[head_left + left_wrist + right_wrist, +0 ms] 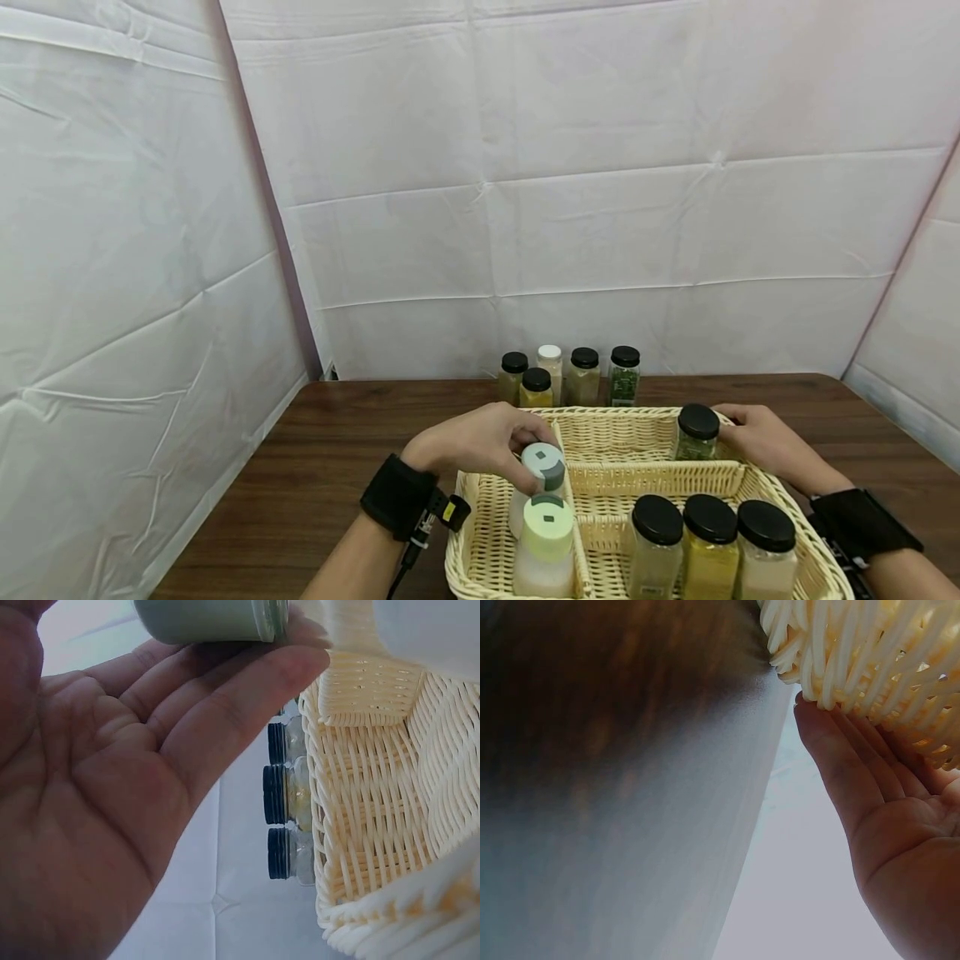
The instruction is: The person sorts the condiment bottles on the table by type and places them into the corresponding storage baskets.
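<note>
My left hand [483, 442] reaches over the left compartment of a wicker basket [645, 475], its thumb and fingers round a bottle with a pale blue-grey cap [543, 463]. In the left wrist view the cap [210, 619] lies against the fingers. Just in front stands a white bottle with a pale green cap [547, 533]. My right hand [772, 450] grips the basket at its back right corner, beside a black-lidded jar of green herbs [696, 433]. Seen from the right wrist, its fingers [847, 757] lie along the woven outer wall; the thumb is hidden there.
In the front right compartment stand three black-lidded jars [711, 533] with pale and yellow contents. Behind the basket, several small spice jars [582, 379], one white-lidded, are grouped on the dark wooden table [322, 467]. White sheeting [585, 167] hangs around the table.
</note>
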Demonstrator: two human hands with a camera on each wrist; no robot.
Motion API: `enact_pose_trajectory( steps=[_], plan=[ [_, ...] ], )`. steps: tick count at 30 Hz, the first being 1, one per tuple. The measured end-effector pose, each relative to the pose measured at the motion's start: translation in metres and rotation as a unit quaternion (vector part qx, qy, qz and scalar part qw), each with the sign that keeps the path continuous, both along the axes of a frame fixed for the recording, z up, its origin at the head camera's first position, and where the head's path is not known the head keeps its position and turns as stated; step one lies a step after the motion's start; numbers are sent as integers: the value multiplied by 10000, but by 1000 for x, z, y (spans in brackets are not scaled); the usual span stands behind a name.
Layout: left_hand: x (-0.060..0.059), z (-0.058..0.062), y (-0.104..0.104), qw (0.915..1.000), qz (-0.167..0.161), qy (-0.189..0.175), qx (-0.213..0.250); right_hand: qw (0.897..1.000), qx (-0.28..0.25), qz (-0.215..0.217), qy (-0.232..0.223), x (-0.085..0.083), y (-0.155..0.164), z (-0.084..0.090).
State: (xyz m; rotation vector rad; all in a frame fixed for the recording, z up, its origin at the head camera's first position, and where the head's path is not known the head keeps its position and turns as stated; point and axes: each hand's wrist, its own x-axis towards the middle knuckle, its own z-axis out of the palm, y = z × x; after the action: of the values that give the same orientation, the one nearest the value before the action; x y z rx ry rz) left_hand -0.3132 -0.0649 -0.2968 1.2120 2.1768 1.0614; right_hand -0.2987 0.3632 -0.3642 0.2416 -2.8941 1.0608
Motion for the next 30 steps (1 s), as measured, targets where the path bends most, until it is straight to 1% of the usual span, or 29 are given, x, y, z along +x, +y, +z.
enact_pose_trajectory(
  steps=[2,5,9,12,15,19,24,27,30],
  plan=[
    [1,2,0,9999,117,13,-25,10000,19,17,14,0,0,0],
    [3,6,-2,9997,234,-95,22,10000,58,13,23,-1,0,1],
    [3,10,-3,9994,210,-194,206,10000,30,-24,-34,-2,0,2],
    [3,11,-4,9990,263,-127,330,10000,10,-21,-74,-2,0,2],
    [2,10,-4,9975,526,3,463,10000,66,7,-14,-2,1,1],
    [1,9,-4,9927,959,225,693,9999,93,13,73,-3,0,0],
    [-1,8,-3,9866,1279,539,861,10000,65,-1,-16,-4,1,1],
    [-2,8,-3,9817,1484,718,951,9999,-22,-23,-111,-4,1,1],
    [-5,8,-2,9744,1740,794,1179,9998,-131,-23,-131,-4,0,0]
  ],
)
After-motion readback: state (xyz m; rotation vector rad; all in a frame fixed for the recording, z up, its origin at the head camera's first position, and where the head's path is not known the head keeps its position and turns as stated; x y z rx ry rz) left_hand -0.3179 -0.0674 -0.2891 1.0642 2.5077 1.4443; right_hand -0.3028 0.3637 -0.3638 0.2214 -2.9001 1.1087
